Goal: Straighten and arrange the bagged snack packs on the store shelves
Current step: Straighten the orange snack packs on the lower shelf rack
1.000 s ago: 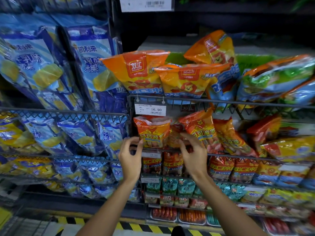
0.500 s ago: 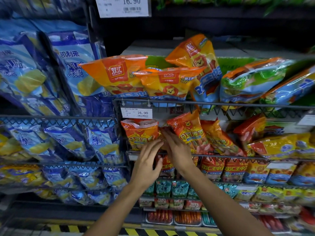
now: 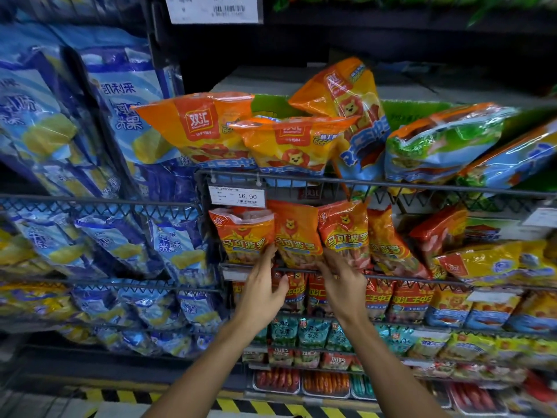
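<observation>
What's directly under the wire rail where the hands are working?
Below the wire rail, a row of orange-red packs stands upright. The left hand and right hand cover several, so their labels are hidden.
</observation>
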Demonstrator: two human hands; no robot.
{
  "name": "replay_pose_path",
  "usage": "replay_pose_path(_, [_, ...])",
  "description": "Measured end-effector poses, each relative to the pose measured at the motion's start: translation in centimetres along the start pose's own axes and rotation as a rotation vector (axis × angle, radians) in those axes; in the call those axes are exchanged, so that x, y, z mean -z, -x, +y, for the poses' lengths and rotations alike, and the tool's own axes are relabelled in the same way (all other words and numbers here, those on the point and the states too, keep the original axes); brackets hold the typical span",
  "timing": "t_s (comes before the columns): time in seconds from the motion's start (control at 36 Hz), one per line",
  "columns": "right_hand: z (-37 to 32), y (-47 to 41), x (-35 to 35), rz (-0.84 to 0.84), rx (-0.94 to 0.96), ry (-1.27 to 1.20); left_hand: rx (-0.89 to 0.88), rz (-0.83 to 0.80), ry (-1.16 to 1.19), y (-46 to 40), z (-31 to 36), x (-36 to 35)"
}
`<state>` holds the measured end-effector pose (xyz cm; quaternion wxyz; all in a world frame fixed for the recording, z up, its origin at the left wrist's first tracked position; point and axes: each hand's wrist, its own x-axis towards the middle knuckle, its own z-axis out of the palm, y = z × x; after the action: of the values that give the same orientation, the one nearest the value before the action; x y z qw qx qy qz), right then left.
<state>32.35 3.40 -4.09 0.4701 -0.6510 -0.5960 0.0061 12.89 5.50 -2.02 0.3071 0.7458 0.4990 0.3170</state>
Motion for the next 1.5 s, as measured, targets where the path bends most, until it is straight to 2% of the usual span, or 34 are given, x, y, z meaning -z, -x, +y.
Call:
replay_pose_path(0.08, [0.2,0.3,0.3,0.025,-0.035,-0.026,0.105,-0.028,0.089,-0.3,0.5,-0.7])
replay_pose_path(0.22, [0.1,0.2,1.0,0.005,-0.057,-0.111,0.16,-0.114,0.323,-1.6,1.3,-1.3])
replay_pose_path(0.39, [-1.6,-0.8,2.3,-0.081,-0.047,-0.056,0.109,0.001,0.458,-2.6,0.5,-1.4])
replay_pose_path(0.64, [-1.7,-2.0,2.1,-0.068,-0.123,-0.08,0.025,0.283,0.38,-2.6,0.2,-0.6])
replay_pose_path(0.89, [-1.5,-1.7,1.3,0.004,-0.286,-0.222,0.061,0.443,0.429,-2.6,0.4,-1.6])
replay_pose_path(1.19, [-1.7,-1.6,1.2,0.081,-0.309,-0.284,0.062,0.479,0.485,-3.0,0.2,-2.3])
replay_pose_path(1.28, [-1.6,-1.6,1.2,0.1,-0.348,-0.317,-0.013,0.498,0.439,-3.3,0.9,-2.0])
replay_pose_path(1.36, [-2.1,-1.7,1.1,0.123,-0.31,-0.347,-0.095,0.515,0.369,-4.1,1.5,-1.2])
replay_pose_path(1.5, [-2.0,-1.9,0.4,0.108,-0.293,-0.331,-0.103,0.454,0.398,-4.2,0.8,-0.3])
